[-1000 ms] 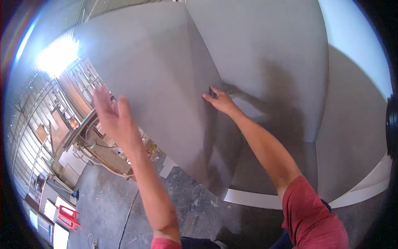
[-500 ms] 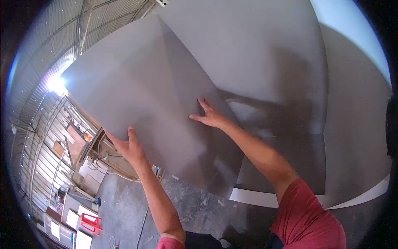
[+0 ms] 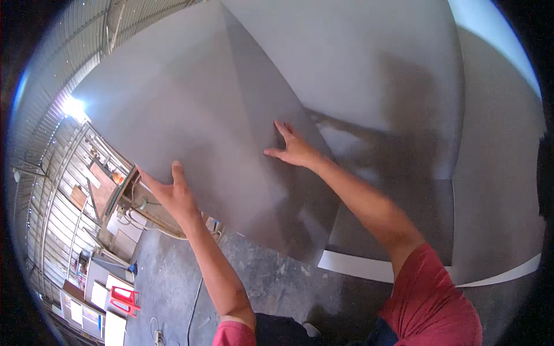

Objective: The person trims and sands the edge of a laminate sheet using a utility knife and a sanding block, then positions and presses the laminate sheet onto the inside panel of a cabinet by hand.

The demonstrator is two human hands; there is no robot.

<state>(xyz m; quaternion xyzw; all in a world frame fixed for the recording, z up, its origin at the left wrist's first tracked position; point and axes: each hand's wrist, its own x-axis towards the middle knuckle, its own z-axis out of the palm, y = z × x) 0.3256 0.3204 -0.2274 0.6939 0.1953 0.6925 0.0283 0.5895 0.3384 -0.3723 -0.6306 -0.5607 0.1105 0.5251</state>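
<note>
A large grey sheet with a faint crease stands tilted in front of me. My left hand grips its lower left edge, the thumb on the near face and the fingers reaching round the edge. Spread against the same face, my right hand has thumb and fingers apart, near the sheet's right side. Behind it on the right rises another large grey panel, with a white strip along its bottom.
A workbench with cables is at the left beyond the sheet. Red plastic chair and white boards stand at the lower left. A cable lies on the concrete floor. Corrugated metal walls are at the left.
The held sheet and both hands appear slightly higher in view, and my left hand is a little further left. The background has shifted slightly too. Both hands keep their places on the sheet.
</note>
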